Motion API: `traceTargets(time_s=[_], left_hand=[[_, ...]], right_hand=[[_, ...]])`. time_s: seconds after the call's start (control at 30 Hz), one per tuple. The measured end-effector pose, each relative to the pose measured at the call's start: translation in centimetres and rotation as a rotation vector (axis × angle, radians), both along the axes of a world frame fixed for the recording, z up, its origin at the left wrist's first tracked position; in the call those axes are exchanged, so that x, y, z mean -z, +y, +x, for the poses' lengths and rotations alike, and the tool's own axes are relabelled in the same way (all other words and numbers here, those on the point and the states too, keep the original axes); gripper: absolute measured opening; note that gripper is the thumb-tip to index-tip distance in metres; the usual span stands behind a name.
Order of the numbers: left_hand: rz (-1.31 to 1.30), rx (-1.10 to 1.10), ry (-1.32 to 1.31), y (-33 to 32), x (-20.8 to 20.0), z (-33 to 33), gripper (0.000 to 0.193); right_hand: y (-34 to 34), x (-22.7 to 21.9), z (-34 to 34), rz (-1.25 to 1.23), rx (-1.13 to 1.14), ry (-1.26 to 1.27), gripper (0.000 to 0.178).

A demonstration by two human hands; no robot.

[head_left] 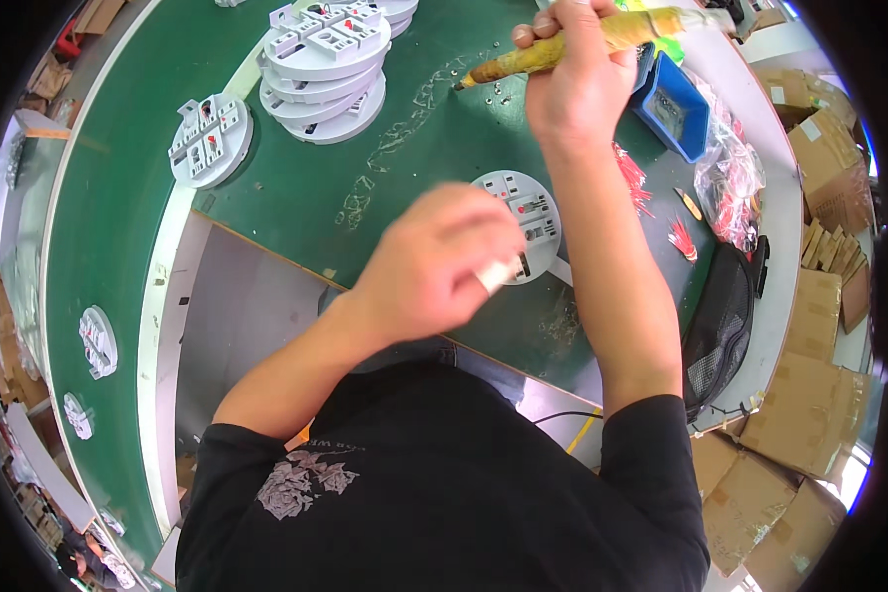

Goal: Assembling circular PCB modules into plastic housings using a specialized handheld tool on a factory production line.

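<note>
My right hand (584, 84) is closed around a power screwdriver (528, 61) wrapped in worn yellow tape. Its dark tip points left, down near several small metal screws or nuts (497, 91) on the green tabletop. Closer to me, a round white plastic base (543, 212) with slots and small red and metal parts lies on the table. My left hand (442, 259) hovers over the left side of this base, partly covering it. Motion smears its fingers, and something pale shows at the fingertips; whether it is held or wrapped round a finger is unclear.
Stacked white round bases (331, 74) stand at the far left, with a single base (210, 140) beside them. To the right are a blue bin (673, 109), red wires (681, 240), a clear plastic bag (730, 178) and a black mesh pouch (725, 321). Cardboard boxes (809, 414) lie beyond.
</note>
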State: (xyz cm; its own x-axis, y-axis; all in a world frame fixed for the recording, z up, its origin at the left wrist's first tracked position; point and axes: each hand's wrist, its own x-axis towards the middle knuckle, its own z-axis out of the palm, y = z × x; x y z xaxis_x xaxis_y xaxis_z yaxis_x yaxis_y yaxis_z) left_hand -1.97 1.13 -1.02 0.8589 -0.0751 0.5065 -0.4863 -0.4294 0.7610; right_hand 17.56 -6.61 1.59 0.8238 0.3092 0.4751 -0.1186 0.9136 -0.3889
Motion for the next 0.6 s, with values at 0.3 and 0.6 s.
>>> traceTargets(time_s=[0.3,0.6], left_hand=[[-1.222,-0.069,0.543,3.7,-0.2,2.4,0.02],[-1.205,0.216,0.616,3.4,0.6,0.8,0.022]], right_hand=[[-4.5,-5.1,-6.9,-0.339,0.236,0.021,0.01],[-6.5,-5.8,-9.5,-0.332,0.142,-0.087,0.013]])
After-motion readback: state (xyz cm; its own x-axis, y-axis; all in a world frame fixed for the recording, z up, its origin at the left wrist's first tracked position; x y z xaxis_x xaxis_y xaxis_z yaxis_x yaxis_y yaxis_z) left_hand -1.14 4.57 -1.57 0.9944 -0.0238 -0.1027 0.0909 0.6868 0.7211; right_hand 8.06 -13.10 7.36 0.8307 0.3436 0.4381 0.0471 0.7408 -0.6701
